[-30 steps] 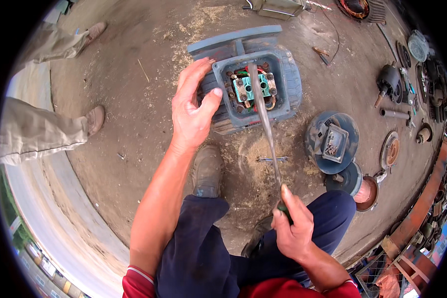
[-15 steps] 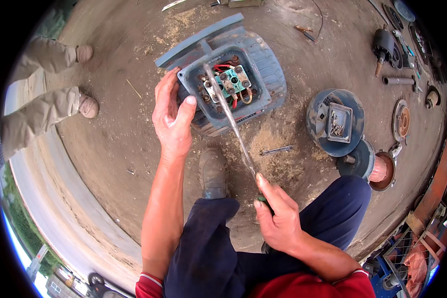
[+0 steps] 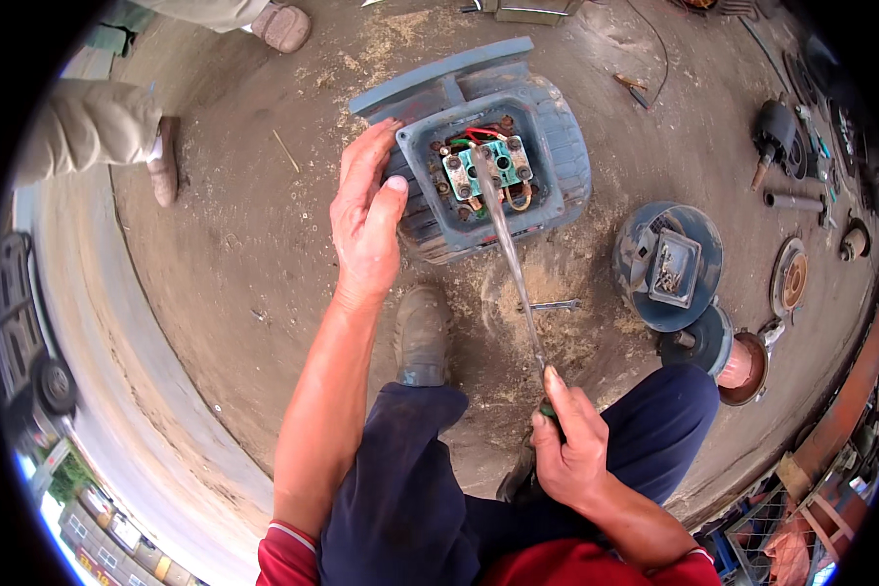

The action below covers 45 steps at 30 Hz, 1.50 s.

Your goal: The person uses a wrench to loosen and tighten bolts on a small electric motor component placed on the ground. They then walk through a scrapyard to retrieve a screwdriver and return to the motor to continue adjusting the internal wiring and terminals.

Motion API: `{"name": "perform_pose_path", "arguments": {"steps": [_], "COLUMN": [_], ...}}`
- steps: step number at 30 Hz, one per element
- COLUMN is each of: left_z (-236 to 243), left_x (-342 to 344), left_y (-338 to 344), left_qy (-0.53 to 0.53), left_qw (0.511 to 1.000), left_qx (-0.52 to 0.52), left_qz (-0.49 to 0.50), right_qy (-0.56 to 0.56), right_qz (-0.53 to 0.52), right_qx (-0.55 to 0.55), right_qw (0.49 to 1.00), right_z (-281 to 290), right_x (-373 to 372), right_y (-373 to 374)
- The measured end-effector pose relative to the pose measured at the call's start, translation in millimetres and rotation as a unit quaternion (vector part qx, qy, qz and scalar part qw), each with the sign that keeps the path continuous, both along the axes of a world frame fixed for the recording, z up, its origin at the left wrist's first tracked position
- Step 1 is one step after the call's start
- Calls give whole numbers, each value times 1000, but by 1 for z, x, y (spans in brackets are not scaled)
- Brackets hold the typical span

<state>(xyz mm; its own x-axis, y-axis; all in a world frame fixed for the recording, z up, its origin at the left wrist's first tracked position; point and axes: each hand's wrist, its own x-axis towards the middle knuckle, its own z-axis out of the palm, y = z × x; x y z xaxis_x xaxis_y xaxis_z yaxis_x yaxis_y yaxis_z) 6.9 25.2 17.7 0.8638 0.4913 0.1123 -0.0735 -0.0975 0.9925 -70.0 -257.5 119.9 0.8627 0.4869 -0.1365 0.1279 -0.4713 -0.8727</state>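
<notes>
The right hand is closed around the green handle of a long metal tool; ahead of that grip and a little left, the tool's far end is over the teal terminal block in the blue-grey motor. Farther left, the left hand lies open against the motor's side. A wrench lies on the ground just ahead of the grip

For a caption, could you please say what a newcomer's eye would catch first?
Probably the teal terminal block, upper centre, inside the open blue-grey motor housing. Next comes the long metal tool in the right hand, crossing the block in view; the left hand is at the housing's left side.
</notes>
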Motion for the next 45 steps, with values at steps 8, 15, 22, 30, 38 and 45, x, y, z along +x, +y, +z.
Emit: {"name": "perform_pose_path", "arguments": {"steps": [8, 15, 22, 30, 38, 45], "left_z": [2, -5, 0, 0, 1, 1], "left_x": [-2, -2, -3, -1, -3, -3], "left_y": [4, 7, 4, 4, 7, 6], "left_qy": [3, -22, -9, -14, -13, -13], "left_qw": [999, 998, 999, 999, 999, 1000], "left_qx": [47, 65, 36, 32, 29, 12], "left_qz": [17, 12, 12, 11, 2, -2], "right_qy": [-55, -84, -114, -116, -56, 117], "right_qz": [85, 136, 161, 167, 129, 20], "right_qx": [-109, -152, -162, -193, -136, -12], "right_qw": [989, 975, 967, 960, 981, 993], "right_z": [-12, -12, -2, -4, -11, -3], "right_x": [21, 50, 52, 58, 38, 17], "right_y": [-30, -16, -33, -66, -32, 15]}}
